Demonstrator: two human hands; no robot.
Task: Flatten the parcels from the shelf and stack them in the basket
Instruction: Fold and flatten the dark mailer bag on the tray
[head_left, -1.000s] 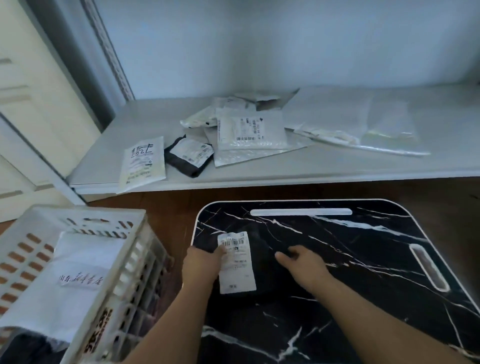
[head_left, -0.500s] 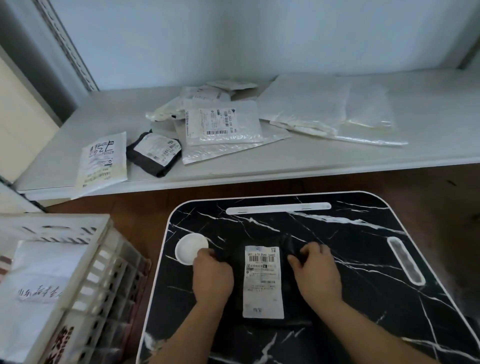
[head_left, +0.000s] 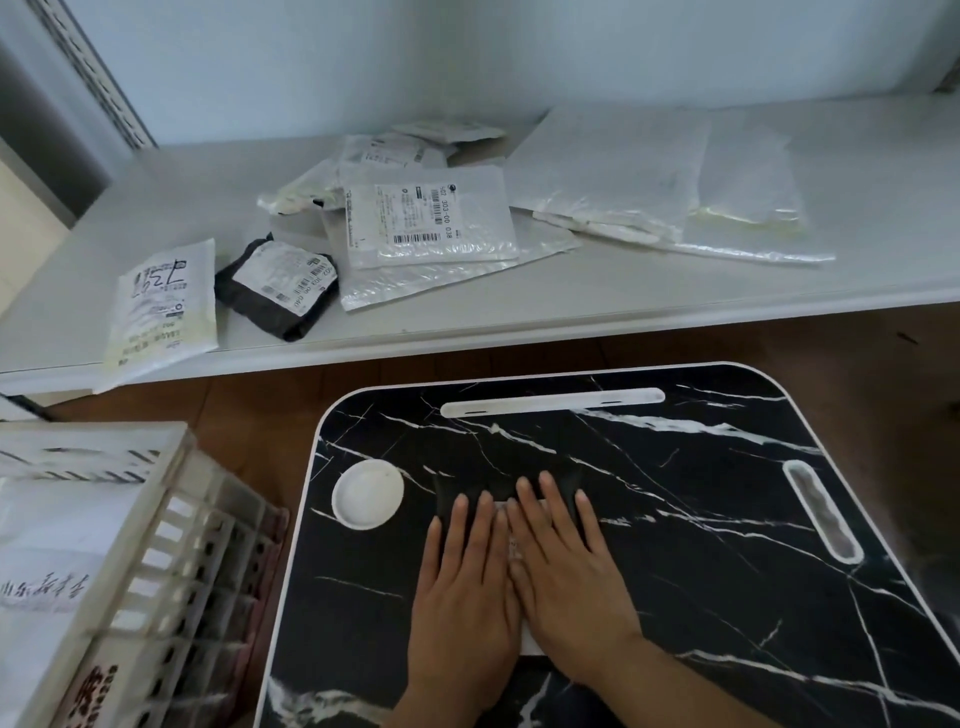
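A black parcel (head_left: 467, 486) with a white label lies on the black marble-patterned table (head_left: 701, 545). My left hand (head_left: 465, 582) and my right hand (head_left: 566, 561) press flat on it side by side, fingers straight, hiding most of the parcel and its label. The white slatted basket (head_left: 156, 545) stands at the lower left with a white parcel (head_left: 47, 561) inside. On the white shelf (head_left: 675, 306) behind lie several parcels: a white one (head_left: 161, 306), a black one (head_left: 278, 286), a clear labelled one (head_left: 428, 218) and large clear bags (head_left: 649, 182).
A round white cup recess (head_left: 368, 493) sits just left of my hands. The table has a long white slot (head_left: 550, 401) at the back and another (head_left: 821, 512) at the right. Brown floor (head_left: 249, 415) shows between table, shelf and basket.
Both hands let go of the parcel's sides and moved together onto its top, now pressing flat over the label. The view has shifted closer and slightly right.
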